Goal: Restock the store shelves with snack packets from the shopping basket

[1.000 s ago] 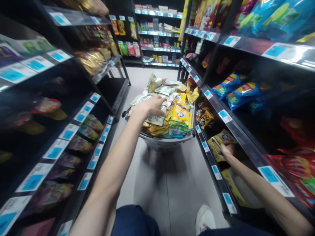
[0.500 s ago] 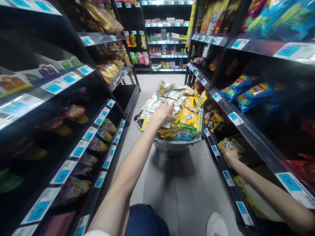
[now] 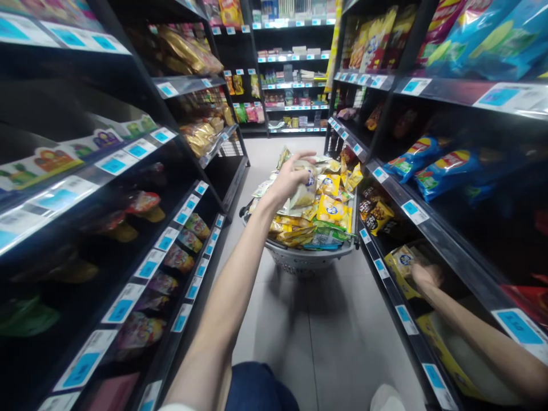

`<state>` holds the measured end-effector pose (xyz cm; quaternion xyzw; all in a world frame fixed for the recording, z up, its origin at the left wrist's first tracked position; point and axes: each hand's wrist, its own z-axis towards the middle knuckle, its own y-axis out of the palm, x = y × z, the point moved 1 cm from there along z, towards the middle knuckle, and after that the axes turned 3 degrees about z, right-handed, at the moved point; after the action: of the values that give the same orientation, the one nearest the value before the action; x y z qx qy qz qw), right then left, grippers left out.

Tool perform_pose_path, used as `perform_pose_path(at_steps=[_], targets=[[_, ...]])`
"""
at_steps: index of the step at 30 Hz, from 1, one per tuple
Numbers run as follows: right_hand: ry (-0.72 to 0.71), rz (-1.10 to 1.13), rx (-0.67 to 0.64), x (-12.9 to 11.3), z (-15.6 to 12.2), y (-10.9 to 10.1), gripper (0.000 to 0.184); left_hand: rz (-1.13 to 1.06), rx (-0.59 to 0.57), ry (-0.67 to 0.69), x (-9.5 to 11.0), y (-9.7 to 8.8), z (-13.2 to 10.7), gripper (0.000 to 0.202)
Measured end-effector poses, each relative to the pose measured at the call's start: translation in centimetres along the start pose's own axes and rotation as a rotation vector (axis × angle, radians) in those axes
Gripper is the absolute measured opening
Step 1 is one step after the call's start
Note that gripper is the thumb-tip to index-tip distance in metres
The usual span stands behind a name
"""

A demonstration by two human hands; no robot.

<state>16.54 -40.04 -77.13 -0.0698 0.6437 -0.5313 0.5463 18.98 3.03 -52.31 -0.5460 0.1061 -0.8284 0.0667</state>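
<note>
My left hand (image 3: 290, 181) is closed on a pale, partly see-through snack packet (image 3: 305, 191) with a blue mark, raised over the heap in the basket. Under it, a grey basket (image 3: 306, 254) stands on the floor, piled with snack packets, among them yellow ones (image 3: 333, 210) and green ones (image 3: 331, 231). My right hand (image 3: 426, 275) reaches into the lower right shelf, beside a pale packet (image 3: 403, 260) in a yellow display box (image 3: 400, 279). Its fingers are blurred and partly hidden, so their grip does not show.
Shelves with price tags line both sides of the narrow aisle. Blue snack bags (image 3: 447, 171) lie on the right shelf, with black-and-yellow packets (image 3: 379, 217) below. Cup-shaped packs (image 3: 145, 205) fill the left shelf. A stocked back shelf (image 3: 295, 107) closes off the far end.
My left hand has lifted a pale packet off the heap. My right hand has shifted deeper into the shelf, right of the packet it was touching. The view has tilted up slightly.
</note>
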Motion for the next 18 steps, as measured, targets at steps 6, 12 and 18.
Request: perform_pose_path(at_steps=[6,12,18], targets=[[-0.367,0.154,-0.055,-4.4,-0.4,-0.2,0.006,-0.613,-0.073,0.086,1.8,0.8,-0.8,0.068],[-0.455,0.357,0.009,-9.3,-2.5,1.2,0.003,-0.663,-0.108,0.058,2.1,1.2,-1.4,0.067],[-0.545,0.940,-0.247,-16.0,-4.7,-2.1,0.027,-0.484,-0.275,0.106,2.5,3.5,-1.5,0.054]])
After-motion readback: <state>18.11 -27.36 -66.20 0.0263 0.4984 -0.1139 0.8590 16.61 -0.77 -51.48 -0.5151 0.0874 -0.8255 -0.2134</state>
